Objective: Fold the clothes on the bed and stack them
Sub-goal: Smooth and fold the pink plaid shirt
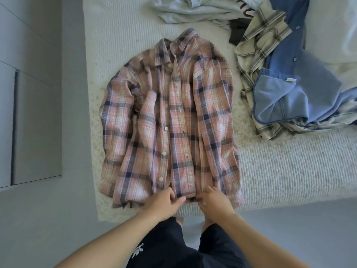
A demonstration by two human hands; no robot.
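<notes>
We cannot see the far side of the bed (289,171): its white cover runs out of the top and right edges of the frame. A pale grey garment (193,10) at the top centre is cut off by the upper edge, so we cannot tell what kind it is. The red lettering on it at the top right is only partly visible and unreadable. A small dark cloth (236,34) peeks out between that garment and the heap at the upper right, mostly hidden. In that heap a blue shirt (286,89) lies crumpled on top of a cream checked shirt (257,47), covering much of it; both run off the right edge.

The pink plaid shirt (170,120) lies flat in the middle of the frame, collar toward the top, front up, plackets meeting down the centre, sleeves folded in along its sides. Its hem sits at the near edge of the bed.

Both forearms come up from the bottom of the frame. Our left hand (166,202) pinches the hem just left of the placket, thumb and fingers curled on the cloth. Our right hand (214,200) grips the hem just right of it, fingers curled under, their tips hidden by the fabric. The two hands are near each other, not touching.

Below them we see black shorts (164,248) with a white logo.
</notes>
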